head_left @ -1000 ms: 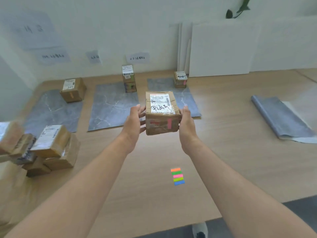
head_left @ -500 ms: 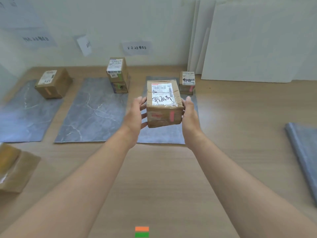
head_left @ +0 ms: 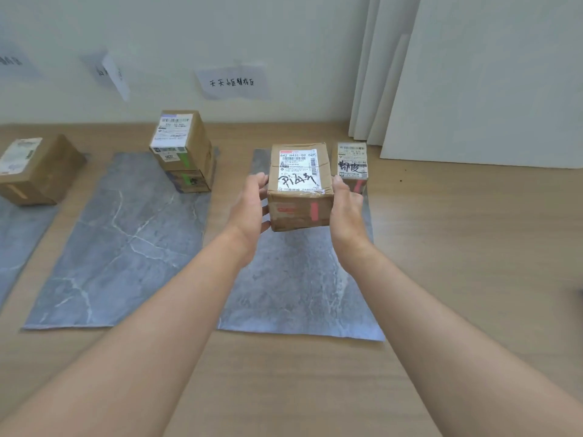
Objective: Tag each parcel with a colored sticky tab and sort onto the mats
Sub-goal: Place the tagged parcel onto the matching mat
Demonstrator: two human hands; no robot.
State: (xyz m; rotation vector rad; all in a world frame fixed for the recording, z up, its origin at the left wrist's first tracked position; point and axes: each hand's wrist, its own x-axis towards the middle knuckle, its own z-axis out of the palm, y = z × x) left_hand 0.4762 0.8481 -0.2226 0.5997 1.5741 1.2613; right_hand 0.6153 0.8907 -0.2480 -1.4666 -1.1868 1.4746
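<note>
So the parcel [head_left: 299, 184] with the pink tab [head_left: 314, 210] on its near face is up in the air over the far end of the right mat [head_left: 299, 279], squeezed between both hands. The left grip [head_left: 249, 212] holds its left side and the right grip [head_left: 345, 209] holds its right side, fingers wrapped onto it.

Biggest worry, imo: nothing seems to support it from underneath, so it's all side pressure. If either side eases off early, I'd guess it drops and lands crooked. Also, the small parcel [head_left: 351, 162] with its own pink tab sits just behind it at the mat's far right corner. Push too far forward and it probably gets knocked off the mat onto the bare surface [head_left: 457, 247]. The tab sits close to the right thumb too, so a careless slide might peel it.

Stuff I can't make out:
- The parcel's underside and most of the fingers on both hands are hidden.
- The left mat [head_left: 15, 231] and the parcel on it [head_left: 34, 171] are cut off at the edge, and its tab color is unclear.
- Of the wall notes, the middle one [head_left: 233, 82] is blurry and I can't read it.

The green-tabbed stack [head_left: 183, 149] on the middle mat [head_left: 126, 241] is well out of the way.
</note>
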